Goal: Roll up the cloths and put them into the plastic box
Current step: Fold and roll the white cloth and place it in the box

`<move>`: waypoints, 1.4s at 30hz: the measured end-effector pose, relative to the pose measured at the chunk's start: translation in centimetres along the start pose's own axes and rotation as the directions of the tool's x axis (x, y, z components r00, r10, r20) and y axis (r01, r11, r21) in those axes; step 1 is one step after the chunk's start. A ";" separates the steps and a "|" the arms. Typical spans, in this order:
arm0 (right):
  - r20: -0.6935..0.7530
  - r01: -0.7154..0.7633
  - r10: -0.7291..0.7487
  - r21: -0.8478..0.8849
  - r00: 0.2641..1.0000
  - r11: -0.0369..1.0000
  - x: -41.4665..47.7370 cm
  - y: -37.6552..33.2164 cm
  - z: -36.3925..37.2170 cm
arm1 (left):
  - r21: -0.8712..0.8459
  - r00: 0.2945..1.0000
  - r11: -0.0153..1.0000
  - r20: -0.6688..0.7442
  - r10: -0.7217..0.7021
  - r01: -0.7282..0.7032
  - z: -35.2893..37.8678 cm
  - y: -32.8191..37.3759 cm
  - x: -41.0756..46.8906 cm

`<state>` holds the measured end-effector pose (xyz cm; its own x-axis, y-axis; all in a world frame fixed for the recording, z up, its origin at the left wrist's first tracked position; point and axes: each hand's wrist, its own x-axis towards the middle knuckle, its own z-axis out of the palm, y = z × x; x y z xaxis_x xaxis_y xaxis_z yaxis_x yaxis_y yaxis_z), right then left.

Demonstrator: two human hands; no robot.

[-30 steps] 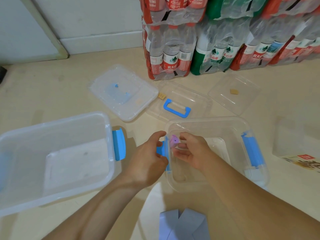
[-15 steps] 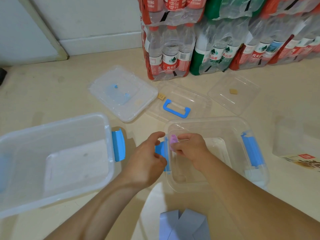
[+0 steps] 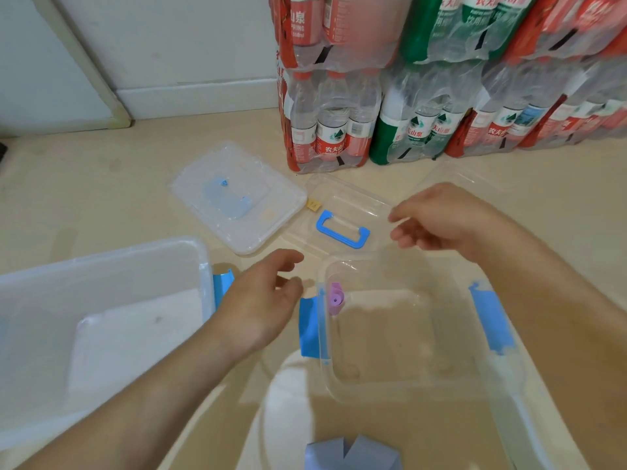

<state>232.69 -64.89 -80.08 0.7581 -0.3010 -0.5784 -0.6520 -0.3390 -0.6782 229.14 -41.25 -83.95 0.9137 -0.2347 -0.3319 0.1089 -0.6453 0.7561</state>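
Pink rolled cloth (image 3: 335,298) stands in the plastic box (image 3: 400,385) by its 9 o'clock wall. Left hand (image 3: 261,307) at 9 o'clock and right hand (image 3: 441,222) at 12 are loose, holding nothing.

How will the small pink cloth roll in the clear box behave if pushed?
Probably soft and light: the pink cloth roll is small and loosely wound. Standing on end by the clear box wall, it may tip, roll or unwind.

Hands (image 3: 261,307) (image 3: 441,222) now off the pink roll (image 3: 335,299) — open.
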 end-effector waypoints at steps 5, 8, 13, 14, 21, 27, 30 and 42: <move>-0.057 -0.023 0.019 -0.079 0.998 0.997 4.6 -0.1 -1.2 | 0.408 0.993 0.912 0.120 -0.004 -0.045 -2.3 0.6 7.1; -0.026 -0.078 0.074 -0.326 0.997 0.942 7.1 1.5 -0.6 | 0.641 0.961 0.762 0.257 -0.099 -0.093 -1.3 -0.2 10.8; 0.051 -0.161 0.207 -0.460 0.977 0.873 10.0 3.3 0.1 | 0.719 0.889 0.695 0.332 -0.315 -0.022 1.0 -1.9 13.6; 0.066 -0.166 0.218 -0.450 0.974 0.877 10.5 3.5 0.2 | 0.739 0.884 0.674 0.325 -0.335 -0.017 1.3 -2.2 13.6; 0.059 -0.138 0.187 -0.474 0.981 0.870 12.2 3.9 0.9 | 0.705 0.966 0.698 0.077 -0.246 0.122 -0.2 -3.7 16.2; 0.064 -0.248 0.255 -0.096 0.965 0.964 11.9 4.6 0.2 | -0.093 0.928 0.925 0.094 -0.362 0.370 2.0 -2.3 17.3; -0.008 -0.229 0.233 0.160 0.972 0.960 11.9 4.5 -0.7 | -0.272 0.929 0.892 0.021 -0.368 0.360 1.6 -2.7 17.6; -0.256 0.108 -0.051 0.217 0.965 0.970 6.8 -0.1 -6.9 | -0.785 0.934 0.618 -0.189 -0.305 0.043 -2.4 4.5 11.0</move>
<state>237.92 -73.02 -80.82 0.7627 -0.5018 -0.4080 -0.5488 -0.1685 -0.8188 240.60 -44.98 -82.83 0.8938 0.1148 -0.4336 0.4139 0.1615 0.8959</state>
